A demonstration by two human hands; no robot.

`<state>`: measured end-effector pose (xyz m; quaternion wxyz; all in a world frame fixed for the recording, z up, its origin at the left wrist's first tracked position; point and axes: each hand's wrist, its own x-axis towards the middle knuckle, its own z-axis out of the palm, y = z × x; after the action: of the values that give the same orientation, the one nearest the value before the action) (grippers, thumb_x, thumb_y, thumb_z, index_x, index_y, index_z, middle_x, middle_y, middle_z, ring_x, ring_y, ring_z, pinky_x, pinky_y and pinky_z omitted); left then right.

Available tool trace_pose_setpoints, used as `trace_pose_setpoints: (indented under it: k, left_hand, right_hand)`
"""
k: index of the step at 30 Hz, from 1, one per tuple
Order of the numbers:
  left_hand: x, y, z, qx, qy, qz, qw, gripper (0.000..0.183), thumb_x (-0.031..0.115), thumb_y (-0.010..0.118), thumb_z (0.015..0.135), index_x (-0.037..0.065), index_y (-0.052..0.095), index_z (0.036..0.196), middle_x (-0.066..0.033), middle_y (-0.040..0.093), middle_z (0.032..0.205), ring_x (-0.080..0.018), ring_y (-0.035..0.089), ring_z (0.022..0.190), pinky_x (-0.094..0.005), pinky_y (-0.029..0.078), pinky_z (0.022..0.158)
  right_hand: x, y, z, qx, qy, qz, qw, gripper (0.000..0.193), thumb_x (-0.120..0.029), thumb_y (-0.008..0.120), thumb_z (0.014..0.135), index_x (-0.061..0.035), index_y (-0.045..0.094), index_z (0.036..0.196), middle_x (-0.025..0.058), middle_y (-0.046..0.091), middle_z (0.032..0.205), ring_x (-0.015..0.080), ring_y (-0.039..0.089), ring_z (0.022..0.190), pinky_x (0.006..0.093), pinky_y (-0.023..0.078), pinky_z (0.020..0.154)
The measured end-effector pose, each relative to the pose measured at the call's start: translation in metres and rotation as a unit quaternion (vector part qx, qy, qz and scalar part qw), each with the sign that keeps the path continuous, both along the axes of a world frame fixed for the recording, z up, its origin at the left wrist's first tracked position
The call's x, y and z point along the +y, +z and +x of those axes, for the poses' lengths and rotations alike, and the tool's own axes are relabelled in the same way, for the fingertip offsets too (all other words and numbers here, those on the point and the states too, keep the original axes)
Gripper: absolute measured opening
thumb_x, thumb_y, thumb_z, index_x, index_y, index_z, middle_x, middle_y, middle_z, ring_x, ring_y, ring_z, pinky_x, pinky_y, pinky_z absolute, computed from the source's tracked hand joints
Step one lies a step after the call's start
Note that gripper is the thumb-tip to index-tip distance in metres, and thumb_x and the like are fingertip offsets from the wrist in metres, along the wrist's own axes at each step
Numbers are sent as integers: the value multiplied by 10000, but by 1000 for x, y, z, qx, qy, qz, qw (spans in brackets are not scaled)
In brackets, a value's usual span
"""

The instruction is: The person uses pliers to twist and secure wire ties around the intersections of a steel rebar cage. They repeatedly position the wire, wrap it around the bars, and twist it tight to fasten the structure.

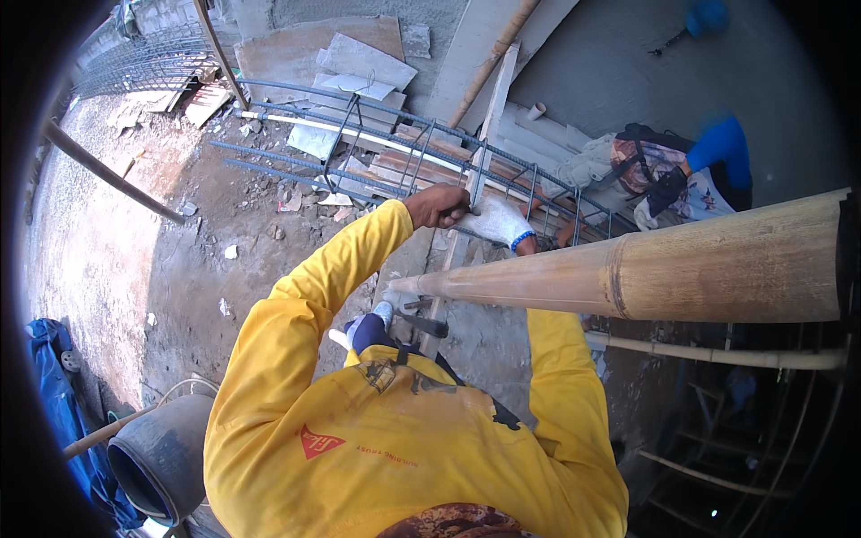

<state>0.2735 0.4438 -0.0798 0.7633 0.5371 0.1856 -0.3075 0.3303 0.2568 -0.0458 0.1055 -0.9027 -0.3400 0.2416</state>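
Blue cloth [54,386] lies crumpled at the far left, just beside a grey drum [166,448] tipped with its mouth toward the lower left. Farther up, a heap of steel rods [148,63] rests near the sunlit ground, and broken boards [359,63] are scattered to the right of it. Next comes a long cage of steel bars [421,154], lying over pieces of wood and reaching from the upper left toward the co-worker. At its near side, in the middle, the person's bare left hand [438,206] has its fingers curled in; whether it grips anything cannot be told. Touching it or just beside it is the right hand [496,221], in a white glove with a blue cuff, its fingers mostly hidden and its grip unclear. A narrow timber [498,108] crosses the cage by the hands. Rightward, a thick bamboo pole [717,264] passes in front of the right forearm; beyond it, a co-worker's blue sleeve [731,148] and gloved hand [646,213] show.
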Motion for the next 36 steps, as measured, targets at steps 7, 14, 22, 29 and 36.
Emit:
trace_pose_setpoints:
  k: [7, 14, 22, 29, 36]
  left_hand:
    - [8, -29, -24, -79, 85, 62, 991, 262, 154, 585, 994, 9, 746, 1140, -36, 579, 638, -121, 474, 455, -297, 316, 393]
    - [-62, -55, -75, -339, 169, 390, 839, 405, 284, 856, 880, 6, 692, 1126, -163, 766, 891, -378, 754, 810, -475, 577, 740]
    - [-71, -65, -70, -402, 193, 446, 777, 190, 216, 764, 936, 60, 711, 1032, -171, 747, 925, -423, 726, 806, -514, 563, 696]
    - [-59, -67, -71, -468, 212, 439, 737, 173, 199, 725, 929, 60, 728, 1031, -160, 740, 962, -412, 720, 809, -508, 562, 681]
    - [-13, -45, -38, -504, -5, 463, 729, 162, 224, 736, 893, 71, 735, 946, -192, 733, 885, -443, 711, 836, -535, 560, 737]
  right_hand:
    - [-15, -35, 24, 121, -57, 130, 982, 597, -520, 648, 992, 48, 753, 1143, 115, 764, 845, 242, 720, 702, 415, 560, 652]
    - [-40, -78, 28, 148, -107, 124, 975, 548, -468, 592, 1070, 37, 747, 1215, 179, 796, 1086, 259, 736, 1006, 412, 558, 863]
    - [-44, -83, 23, -26, 44, 100, 994, 353, -279, 500, 1119, -24, 718, 1230, 243, 756, 1076, 420, 719, 995, 493, 551, 860]
    - [-40, -62, 2, 102, -91, 210, 968, 401, -358, 591, 1096, 4, 756, 1141, 150, 790, 1030, 240, 736, 954, 391, 558, 839]
    - [-63, -61, -49, -142, 43, 148, 978, 357, -288, 532, 1121, 8, 707, 1214, 168, 789, 1038, 389, 748, 928, 490, 560, 777]
